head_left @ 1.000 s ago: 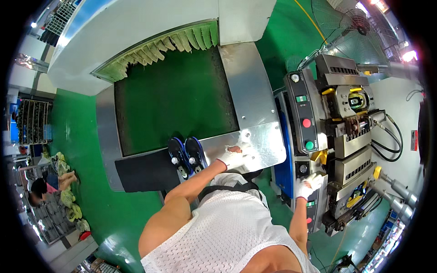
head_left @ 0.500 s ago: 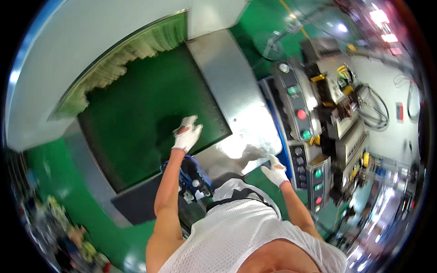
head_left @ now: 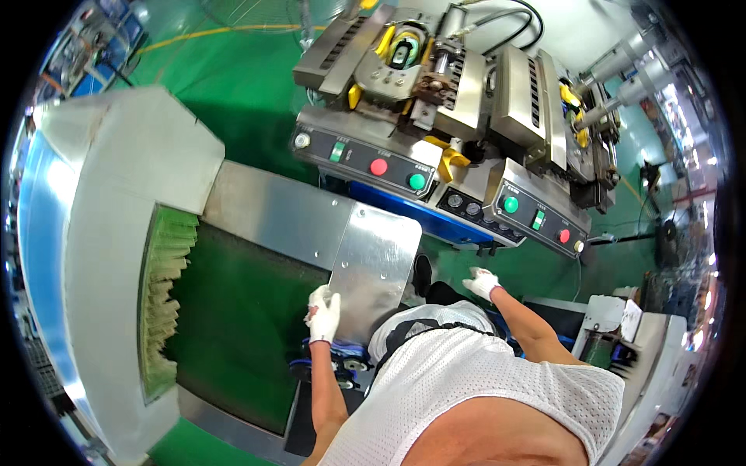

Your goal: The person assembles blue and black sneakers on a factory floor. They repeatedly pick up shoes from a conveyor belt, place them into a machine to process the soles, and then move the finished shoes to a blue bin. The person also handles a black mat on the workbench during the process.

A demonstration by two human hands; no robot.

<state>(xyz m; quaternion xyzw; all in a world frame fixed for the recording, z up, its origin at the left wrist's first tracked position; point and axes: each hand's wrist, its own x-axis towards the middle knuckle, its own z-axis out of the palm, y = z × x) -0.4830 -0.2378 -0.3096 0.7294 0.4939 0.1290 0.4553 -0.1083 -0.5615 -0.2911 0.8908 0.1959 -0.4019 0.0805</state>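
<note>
- Left of the steel plate (head_left: 378, 252), you have the green belt (head_left: 241, 326) running under a brush fringe (head_left: 165, 303).
- At the plate's left edge, your gloved left hand (head_left: 323, 312) looks loosely spread and empty; whether it touches the plate, you cannot tell from here.
- Just off the plate's near left corner sit the black-and-blue shoes (head_left: 356, 362), partly hidden under your left forearm.
- Beyond the plate and to its right stands the twin-station machine (head_left: 464, 101).
- Right of the plate, well apart from it, your gloved right hand (head_left: 482, 283) seems released, fingers partly extended.
- You appear between holds; taking the shoes from here would call for drawing your left hand back.
</note>
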